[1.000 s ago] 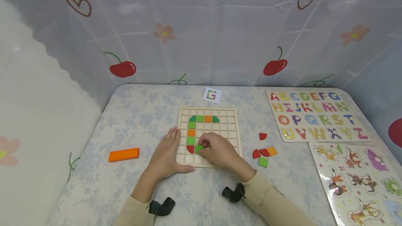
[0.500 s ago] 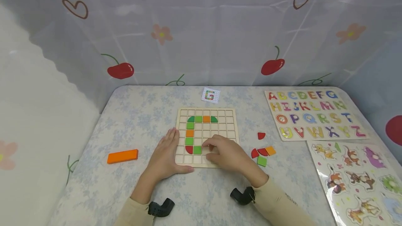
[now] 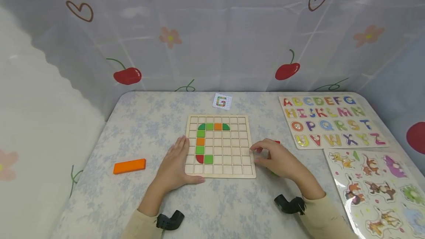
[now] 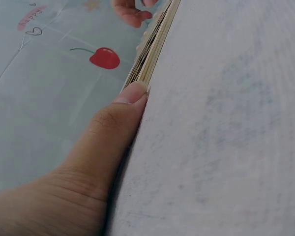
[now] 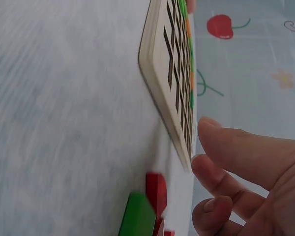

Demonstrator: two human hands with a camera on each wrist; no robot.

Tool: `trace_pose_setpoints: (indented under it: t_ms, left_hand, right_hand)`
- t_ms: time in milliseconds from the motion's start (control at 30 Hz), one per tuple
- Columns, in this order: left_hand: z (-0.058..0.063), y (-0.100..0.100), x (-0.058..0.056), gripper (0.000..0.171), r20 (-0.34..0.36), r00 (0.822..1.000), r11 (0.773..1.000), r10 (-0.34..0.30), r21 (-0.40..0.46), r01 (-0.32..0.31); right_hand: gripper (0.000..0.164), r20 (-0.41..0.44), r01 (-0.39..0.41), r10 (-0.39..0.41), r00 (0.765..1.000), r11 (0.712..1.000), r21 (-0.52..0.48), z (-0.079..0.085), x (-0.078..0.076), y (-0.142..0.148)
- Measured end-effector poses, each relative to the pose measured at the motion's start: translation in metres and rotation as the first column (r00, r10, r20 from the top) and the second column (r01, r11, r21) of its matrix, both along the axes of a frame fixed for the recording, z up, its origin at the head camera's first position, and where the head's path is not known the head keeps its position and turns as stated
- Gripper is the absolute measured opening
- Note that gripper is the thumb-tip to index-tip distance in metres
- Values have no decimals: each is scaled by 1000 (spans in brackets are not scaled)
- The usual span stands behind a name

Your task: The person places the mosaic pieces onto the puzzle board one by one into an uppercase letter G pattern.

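Note:
A wooden grid board [image 3: 229, 151] lies mid-table, with green and orange squares, dark green quarter rounds and a red quarter round [image 3: 199, 159] set in its cells. Beside that red one sits a green square [image 3: 208, 159]. My left hand [image 3: 173, 162] rests along the board's left side, thumb at its near edge, fingers straight. To the right of the board, my right hand [image 3: 279, 160] hovers with bent fingers and nothing between thumb and fingertips. It mostly covers the loose pieces in the head view. The right wrist view shows a green piece [image 5: 137, 217] and red pieces [image 5: 157, 195] below it.
Behind the board lies a small card [image 3: 222, 101] printed with a coloured G. An orange block [image 3: 129, 166] is at left. At right lie an alphabet puzzle board [image 3: 327, 121] and an animal puzzle board [image 3: 360, 174]. A printed curtain [image 3: 212, 47] hangs behind the table.
My right hand has let go of the green square in the bottom row and moved right, off the board to the loose pieces. The left hand stays in place.

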State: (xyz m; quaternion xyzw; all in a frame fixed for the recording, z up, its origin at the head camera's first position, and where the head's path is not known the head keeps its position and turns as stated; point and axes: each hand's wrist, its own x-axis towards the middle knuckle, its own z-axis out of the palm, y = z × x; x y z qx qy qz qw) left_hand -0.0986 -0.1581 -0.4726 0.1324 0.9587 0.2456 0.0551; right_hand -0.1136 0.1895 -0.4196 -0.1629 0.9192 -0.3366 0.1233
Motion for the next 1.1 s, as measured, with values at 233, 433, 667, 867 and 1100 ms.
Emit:
trace_pose_setpoints:
  t_ms: [233,433,667,867,1100]
  left_hand:
    - [2,0,0,141,13,1000,1000,4,-3,-4]
    - [3,0,0,141,19,1000,1000,4,-4,-4]
    - [1,0,0,140,7,1000,1000,7,1,-7]
    - [0,0,1,140,6,1000,1000,9,4,-9]
    - [2,0,1,140,-8,1000,1000,6,15,-6]
  right_hand:
    - [33,-8,75,-75,997,993,94,-3,4,42]
    - [35,3,92,-93,996,988,122,0,9,63]
    - [27,34,117,-123,992,981,155,1,11,71]
    - [21,39,133,-141,989,979,153,0,8,72]
    - [17,-14,181,-181,983,977,110,-1,2,66]
